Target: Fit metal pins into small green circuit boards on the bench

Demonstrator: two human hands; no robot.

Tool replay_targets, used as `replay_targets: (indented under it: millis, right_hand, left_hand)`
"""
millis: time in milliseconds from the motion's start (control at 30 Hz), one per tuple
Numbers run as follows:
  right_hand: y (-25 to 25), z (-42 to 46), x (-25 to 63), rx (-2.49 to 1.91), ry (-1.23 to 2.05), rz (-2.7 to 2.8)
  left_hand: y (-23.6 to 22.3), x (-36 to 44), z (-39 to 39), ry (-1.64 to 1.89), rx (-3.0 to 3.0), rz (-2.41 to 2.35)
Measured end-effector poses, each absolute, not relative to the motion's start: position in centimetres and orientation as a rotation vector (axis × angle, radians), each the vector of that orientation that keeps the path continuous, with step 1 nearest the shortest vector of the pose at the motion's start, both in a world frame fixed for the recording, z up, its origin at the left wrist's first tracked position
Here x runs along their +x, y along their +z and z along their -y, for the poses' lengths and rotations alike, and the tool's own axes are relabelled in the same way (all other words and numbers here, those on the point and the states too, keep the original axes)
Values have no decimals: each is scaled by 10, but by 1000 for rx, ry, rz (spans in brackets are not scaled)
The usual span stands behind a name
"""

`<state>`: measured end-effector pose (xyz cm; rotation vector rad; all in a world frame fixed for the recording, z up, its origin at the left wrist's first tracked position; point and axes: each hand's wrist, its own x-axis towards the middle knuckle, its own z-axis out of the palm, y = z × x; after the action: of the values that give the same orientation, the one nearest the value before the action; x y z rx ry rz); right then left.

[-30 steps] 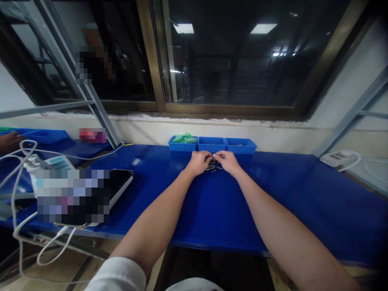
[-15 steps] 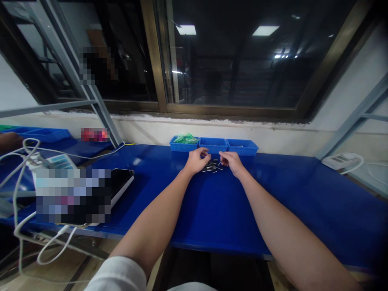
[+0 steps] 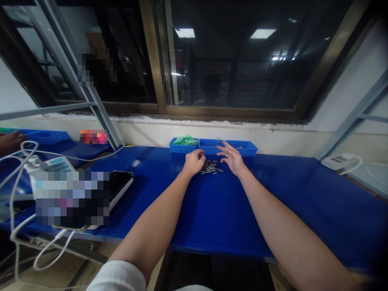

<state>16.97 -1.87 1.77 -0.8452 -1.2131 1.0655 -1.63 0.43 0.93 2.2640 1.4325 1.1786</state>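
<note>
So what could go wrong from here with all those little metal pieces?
The small metal rods lie loose on the smooth blue tabletop, so a brush from the curled left hand could scatter them, and some might roll. The open right hand is close to a blue plastic bin, so a knock might shift it. The rods' tips are too small to see, but if they are sharp, they might prick bare skin.

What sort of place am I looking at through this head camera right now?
Probably a small-parts workshop or assembly line: there's a long blue workbench, a row of three blue parts bins, and a loose pile of small metal pins on the bench.
</note>
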Motion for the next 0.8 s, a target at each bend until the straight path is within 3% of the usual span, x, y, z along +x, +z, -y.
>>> replay_targets:
  millis: [133,333,533,800]
  right_hand:
    - [12,13,175,-1050,1010,1219]
    - [7,14,181,-1502,505,1543]
    - [15,27,176,-1589,568,1970]
    - [5,21,179,-1552,451,2058]
  left_hand:
    - [9,-18,-5,1141,2273,-1445]
    - [11,-21,4,714,2509,-1387]
    - [8,-19,9,273,2615,-1341]
    - [-2,-5,5,293,2674,-1272]
